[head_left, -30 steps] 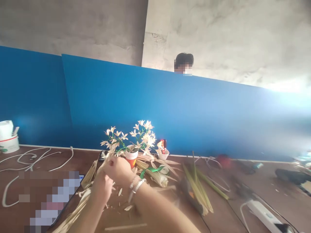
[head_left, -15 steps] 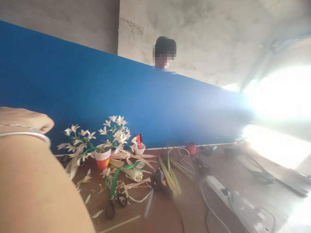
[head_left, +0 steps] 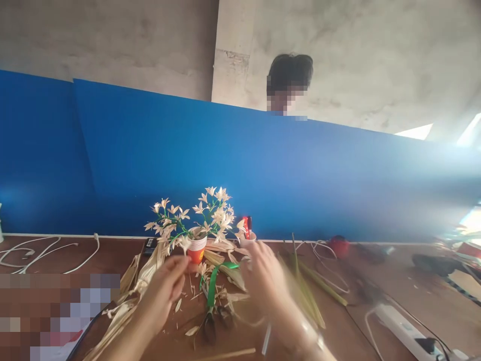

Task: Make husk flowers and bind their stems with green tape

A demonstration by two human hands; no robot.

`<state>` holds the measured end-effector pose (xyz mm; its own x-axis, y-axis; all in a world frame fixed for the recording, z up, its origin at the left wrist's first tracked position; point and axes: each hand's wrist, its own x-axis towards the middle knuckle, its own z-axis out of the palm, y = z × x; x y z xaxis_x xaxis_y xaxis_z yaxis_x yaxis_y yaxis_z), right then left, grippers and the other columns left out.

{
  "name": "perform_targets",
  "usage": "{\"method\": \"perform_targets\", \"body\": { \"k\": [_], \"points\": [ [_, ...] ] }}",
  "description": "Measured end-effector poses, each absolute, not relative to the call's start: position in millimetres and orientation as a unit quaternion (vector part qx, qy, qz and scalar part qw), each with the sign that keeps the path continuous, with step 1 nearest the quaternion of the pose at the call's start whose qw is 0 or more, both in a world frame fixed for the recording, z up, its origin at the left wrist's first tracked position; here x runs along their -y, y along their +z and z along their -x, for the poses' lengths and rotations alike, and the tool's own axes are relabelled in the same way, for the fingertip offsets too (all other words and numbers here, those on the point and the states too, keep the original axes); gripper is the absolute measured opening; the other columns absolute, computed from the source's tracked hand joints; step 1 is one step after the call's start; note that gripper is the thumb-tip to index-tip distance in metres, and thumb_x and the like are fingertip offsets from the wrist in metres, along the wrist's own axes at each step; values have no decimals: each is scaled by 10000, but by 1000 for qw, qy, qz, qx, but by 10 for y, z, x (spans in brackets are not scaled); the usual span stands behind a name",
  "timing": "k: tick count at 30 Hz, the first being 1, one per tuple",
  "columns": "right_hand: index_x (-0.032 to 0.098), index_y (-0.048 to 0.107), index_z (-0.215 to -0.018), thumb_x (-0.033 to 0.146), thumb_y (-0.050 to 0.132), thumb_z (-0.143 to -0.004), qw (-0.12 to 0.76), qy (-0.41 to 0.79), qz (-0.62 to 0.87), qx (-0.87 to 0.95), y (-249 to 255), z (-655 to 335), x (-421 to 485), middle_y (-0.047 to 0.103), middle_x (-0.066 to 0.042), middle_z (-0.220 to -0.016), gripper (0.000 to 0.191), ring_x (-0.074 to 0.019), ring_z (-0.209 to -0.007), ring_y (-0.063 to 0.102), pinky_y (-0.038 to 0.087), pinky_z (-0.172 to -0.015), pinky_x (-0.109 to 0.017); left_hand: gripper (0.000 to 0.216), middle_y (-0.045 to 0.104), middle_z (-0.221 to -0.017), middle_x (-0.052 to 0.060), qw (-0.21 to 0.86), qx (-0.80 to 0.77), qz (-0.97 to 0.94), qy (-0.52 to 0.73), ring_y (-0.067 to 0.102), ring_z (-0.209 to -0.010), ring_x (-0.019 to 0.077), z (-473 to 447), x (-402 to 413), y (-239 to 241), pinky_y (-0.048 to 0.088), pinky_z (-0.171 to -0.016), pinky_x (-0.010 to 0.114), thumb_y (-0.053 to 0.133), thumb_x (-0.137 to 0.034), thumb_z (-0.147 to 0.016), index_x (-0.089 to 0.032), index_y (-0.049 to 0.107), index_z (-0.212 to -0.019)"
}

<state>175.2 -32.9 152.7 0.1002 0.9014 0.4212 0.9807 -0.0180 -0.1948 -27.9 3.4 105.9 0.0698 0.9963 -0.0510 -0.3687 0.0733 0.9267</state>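
Note:
My left hand [head_left: 169,283] is closed in a pinch just left of a stack of paper cups [head_left: 196,250]. A blurred cream husk flower [head_left: 184,243] stands at its fingertips. Several cream flowers on green stems [head_left: 220,215] rise from the cups. My right hand [head_left: 265,273], smeared by motion, reaches over the table just below a small white cup [head_left: 248,240] that holds a red and a black item. Its fingertips are unclear, and so is anything in them. Between my hands lie a green ribbon [head_left: 213,286] and black-handled scissors [head_left: 210,326].
Dried corn husks [head_left: 131,306] and petal scraps cover the table. Green-yellow leaves [head_left: 306,291] lie to the right, with a white power strip [head_left: 402,323] and cables beyond. A blue partition [head_left: 188,145] runs behind; another person's head [head_left: 289,75] shows above it.
The view has swung left. My forearm at the left edge has given way to both hands, now over the table by the cups. The black-and-orange object is now hidden from view.

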Motion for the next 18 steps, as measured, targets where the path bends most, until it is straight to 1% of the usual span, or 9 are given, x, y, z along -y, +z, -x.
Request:
{"method": "perform_targets", "body": {
  "k": [1,3,5,7,9,12,14,16,18],
  "points": [
    [152,641,-932,121,518,-746,163,-83,767,615,1255,-2081,410,655,-120,-876,225,-247,-855,625,474,-711,-321,392,655,-588,-11,627,-412,-391,533,241,-309,-12,194,6,904,143,-329,137,765,-480,-607,-142,644,-765],
    [165,642,-927,124,539,-708,94,-88,823,553,733,-2580,534,662,-139,-851,245,-289,-839,637,463,-690,-352,387,684,-615,21,645,-430,-380,506,272,-303,-3,47,45,649,117,-328,139,760,-482,-588,-149,638,-744],
    [202,621,-1026,102,540,-679,79,-131,833,532,338,-2832,604,672,-134,-885,370,-314,-907,631,457,-732,-381,378,664,-578,10,651,-432,-364,506,355,-327,15,-57,33,479,174,-341,135,774,-472,-554,-154,641,-710],
    [220,605,-1079,52,521,-653,73,-151,831,530,130,-2898,628,682,-130,-928,465,-312,-934,628,453,-757,-400,383,642,-549,3,658,-436,-348,506,428,-374,34,-117,-12,365,269,-374,142,799,-456,-500,-148,658,-680],
    [226,615,-1051,37,502,-644,79,-159,817,549,86,-2882,622,682,-123,-930,463,-319,-939,621,446,-772,-428,414,632,-524,9,661,-453,-327,501,446,-379,49,-139,-64,272,256,-360,150,819,-450,-424,-142,672,-659],
    [188,624,-997,89,477,-680,143,-140,803,561,173,-2830,566,670,-144,-904,364,-337,-904,619,449,-749,-442,438,616,-488,9,667,-470,-306,489,482,-379,72,-124,-97,159,277,-348,160,841,-423,-331,-137,663,-611],
    [169,610,-1016,160,467,-722,235,-83,777,577,241,-2763,488,661,-148,-933,327,-314,-880,622,466,-723,-398,406,666,-582,31,653,-453,-333,508,528,-428,74,-100,-78,121,307,-365,147,809,-446,-460,-139,689,-695],
    [191,606,-1020,240,480,-745,334,14,725,602,286,-2630,378,663,-110,-953,307,-269,-851,625,477,-679,-330,405,694,-641,43,632,-461,-361,508,508,-391,67,-80,-46,121,257,-324,144,756,-488,-557,-145,693,-763],
    [197,641,-820,319,519,-740,383,134,682,608,313,-2424,255,658,-60,-739,189,-230,-685,613,461,-587,-288,414,692,-632,41,617,-469,-377,507,508,-375,76,-65,-25,143,240,-304,148,727,-510,-590,-145,687,-783]
  ]
}}
